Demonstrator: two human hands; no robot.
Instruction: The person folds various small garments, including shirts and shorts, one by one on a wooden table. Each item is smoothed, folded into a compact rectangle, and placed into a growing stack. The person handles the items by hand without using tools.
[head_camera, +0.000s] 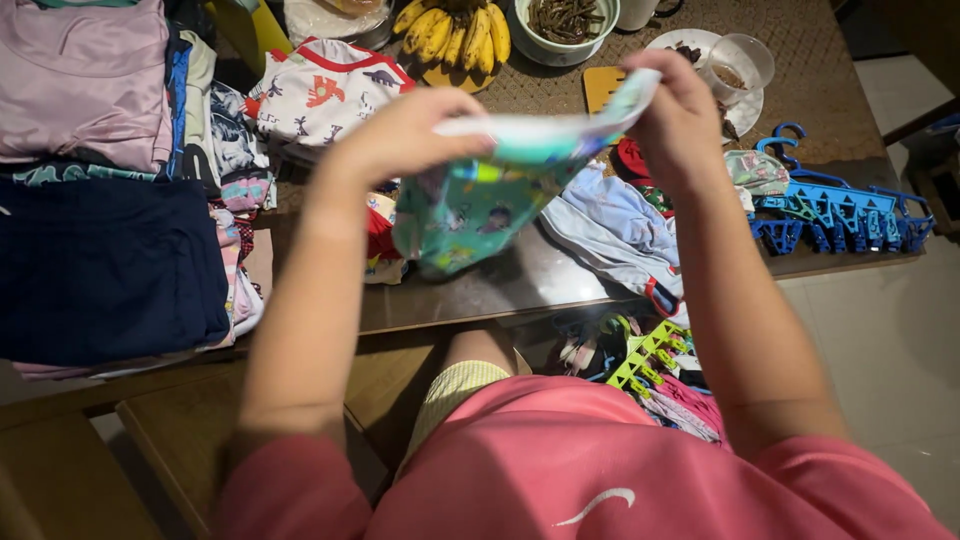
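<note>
Inspector: Hands first; left hand (405, 135) and right hand (672, 110) both pinched shut on the waistband of a small teal printed garment (470, 205), stretched between them above the counter's (500, 290) near edge.

Clerk: Progress?

Inspector: Partway, in my judgement; folded stacks (105, 200) fill the counter's left end; a dinosaur-print top (325, 90) lies behind the left hand; a pale blue garment (620, 225) lies loose beside the right hand, unfolded.

Clerk: Room?

Inspector: Tight; bare patch only under the held garment; blue clip hangers (840, 215) crowd the right edge; bananas (455, 35) and bowl (565, 25) line the far edge.
</note>
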